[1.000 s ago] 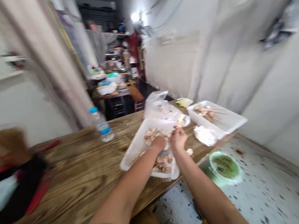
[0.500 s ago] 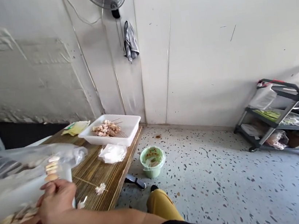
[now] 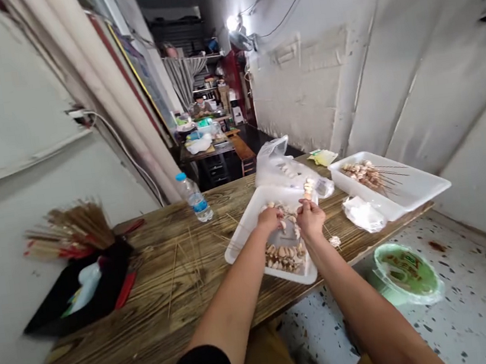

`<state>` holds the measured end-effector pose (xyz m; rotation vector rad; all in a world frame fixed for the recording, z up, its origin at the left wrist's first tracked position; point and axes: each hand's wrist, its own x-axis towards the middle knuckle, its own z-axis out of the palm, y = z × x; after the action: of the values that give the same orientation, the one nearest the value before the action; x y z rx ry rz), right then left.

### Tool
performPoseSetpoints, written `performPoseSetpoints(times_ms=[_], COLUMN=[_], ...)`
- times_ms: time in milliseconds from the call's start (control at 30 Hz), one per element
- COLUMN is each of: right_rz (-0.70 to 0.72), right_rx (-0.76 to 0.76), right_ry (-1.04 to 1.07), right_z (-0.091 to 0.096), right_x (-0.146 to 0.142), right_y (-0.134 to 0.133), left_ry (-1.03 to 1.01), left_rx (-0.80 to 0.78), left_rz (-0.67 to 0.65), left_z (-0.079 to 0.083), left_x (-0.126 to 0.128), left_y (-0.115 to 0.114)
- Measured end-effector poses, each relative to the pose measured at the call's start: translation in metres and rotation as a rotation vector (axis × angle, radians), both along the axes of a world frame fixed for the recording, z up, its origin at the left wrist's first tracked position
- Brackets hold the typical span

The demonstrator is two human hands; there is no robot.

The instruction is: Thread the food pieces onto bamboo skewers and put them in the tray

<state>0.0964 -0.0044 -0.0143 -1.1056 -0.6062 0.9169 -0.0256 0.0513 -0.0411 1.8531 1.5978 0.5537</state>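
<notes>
My right hand point(image 3: 311, 219) is closed round a skewer with pale food pieces point(image 3: 309, 187) threaded at its upper end, held upright over the right side of a white tray point(image 3: 243, 225). Inside that tray, my left hand point(image 3: 269, 219) has its fingers pinched at a small pale piece point(image 3: 283, 225). Loose beige and pinkish pieces point(image 3: 285, 254) lie in the near part of the tray, their exact kind unclear. A clear plastic bag point(image 3: 277, 168) rests against the tray's far side. Bare sticks point(image 3: 182, 261) lie on the wooden table to the left.
A second white tray point(image 3: 418, 187) at right holds loaded skewers point(image 3: 365, 175); crumpled white plastic point(image 3: 364, 214) lies before it. A water bottle point(image 3: 197, 200) stands left, beyond it a black box point(image 3: 48, 303) with bundled sticks point(image 3: 81, 227). A green bucket point(image 3: 405, 274) is on the floor.
The view has swung left from the wall and cart to the whole table. The right hand still grips the loaded skewer; the left hand now shows clearly in the tray.
</notes>
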Motion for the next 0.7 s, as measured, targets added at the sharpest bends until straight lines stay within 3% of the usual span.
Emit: performPoseSetpoints(times_ms=[200,400,600,700], right_rz=[-0.022,-0.045,-0.016,0.0], right_rx=[0.032,0.029,0.032,0.016], right_ry=[0.091,0.13,0.096,0.082], right_z=[0.004,0.008,0.008,0.008], right_x=[0.004,0.001,0.002,0.002], right_y=[-0.002,-0.003,-0.005,-0.004], left_ry=[0.059,0.206,0.146,-0.078], left_rx=[0.154,0.125,0.103,0.043], left_rz=[-0.053,-0.219,-0.198,-0.049], left_z=[0.0,-0.009,-0.015,-0.012], left_x=[0.014,0.035,0.036,0.03], left_y=[-0.002,-0.01,-0.003,0.0])
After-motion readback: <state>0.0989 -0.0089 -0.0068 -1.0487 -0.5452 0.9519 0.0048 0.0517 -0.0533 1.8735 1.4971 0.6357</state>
